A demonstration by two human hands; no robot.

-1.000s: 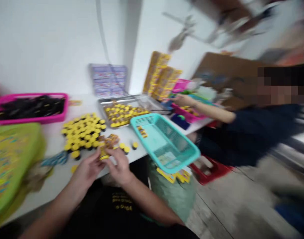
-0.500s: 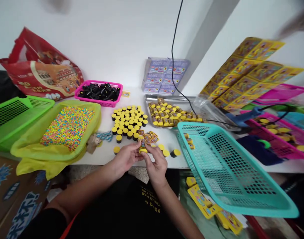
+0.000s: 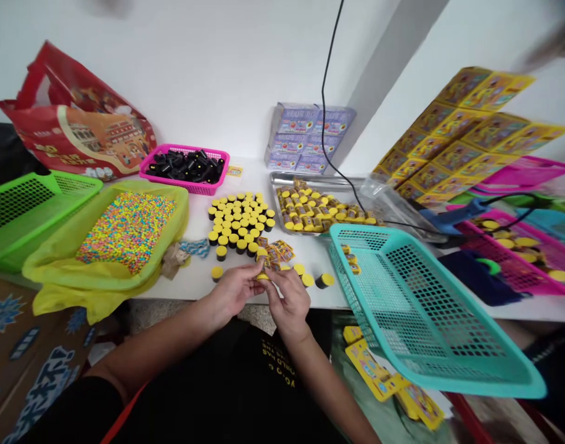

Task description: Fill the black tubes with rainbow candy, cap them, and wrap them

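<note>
My left hand (image 3: 234, 291) and my right hand (image 3: 289, 299) meet at the table's front edge, fingers pinched together on one small yellow-capped bottle (image 3: 264, 273) with a printed label. Just beyond them lies a small heap of loose labels (image 3: 277, 253). Behind that stands a cluster of several black bottles with yellow caps (image 3: 239, 223). A few single capped bottles (image 3: 324, 280) lie to the right of my hands.
A teal mesh basket (image 3: 425, 320) juts over the table edge at right. A metal tray (image 3: 282, 179) holds labelled bottles. A pink basket (image 3: 185, 165) of black bottles, a yellow-lined tray of coloured beads (image 3: 125, 231), a green basket (image 3: 28, 203) and stacked boxes (image 3: 305, 139) surround them.
The view swung left from a blurred look at a seated person to the table. My hands stay together on the small bottle, shifting only slightly.
</note>
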